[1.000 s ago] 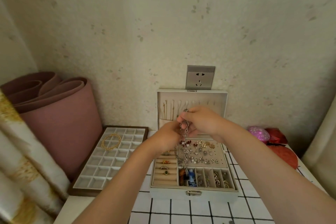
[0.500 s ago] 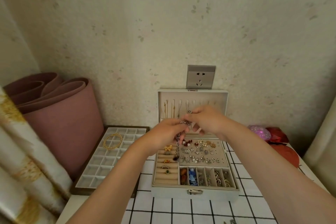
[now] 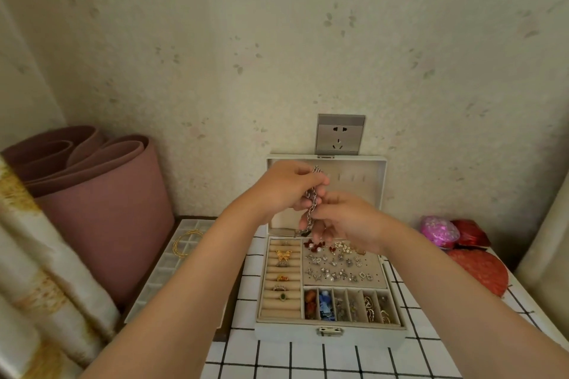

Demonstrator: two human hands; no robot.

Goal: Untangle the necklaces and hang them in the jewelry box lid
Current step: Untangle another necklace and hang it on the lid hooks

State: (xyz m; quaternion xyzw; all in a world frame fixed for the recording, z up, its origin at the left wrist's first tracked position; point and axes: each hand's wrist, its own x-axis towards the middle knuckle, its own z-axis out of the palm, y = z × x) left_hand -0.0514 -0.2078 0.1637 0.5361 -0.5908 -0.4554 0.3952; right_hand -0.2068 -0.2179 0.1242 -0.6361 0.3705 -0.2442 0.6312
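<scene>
A silver link chain necklace (image 3: 311,208) hangs between my two hands in front of the open lid (image 3: 369,181) of the white jewelry box (image 3: 329,334). My left hand (image 3: 284,186) is the higher one and pinches the chain's top end near the lid's hooks. My right hand (image 3: 345,218) sits just below it and pinches the chain lower down. The loose end dangles over the box's back edge. My hands hide most of the lid's hook row; a few hooks show at its right.
The box tray holds rings, earrings and small charms. A white divided tray (image 3: 172,268) with a gold bangle (image 3: 184,241) lies to the left, by a rolled pink mat (image 3: 101,209). Red and pink heart boxes (image 3: 455,235) sit right. A wall socket (image 3: 339,134) is behind the lid.
My left hand rose from below the right one to the lid's hook level, taking the chain's top end up. My right hand dropped lower on the chain.
</scene>
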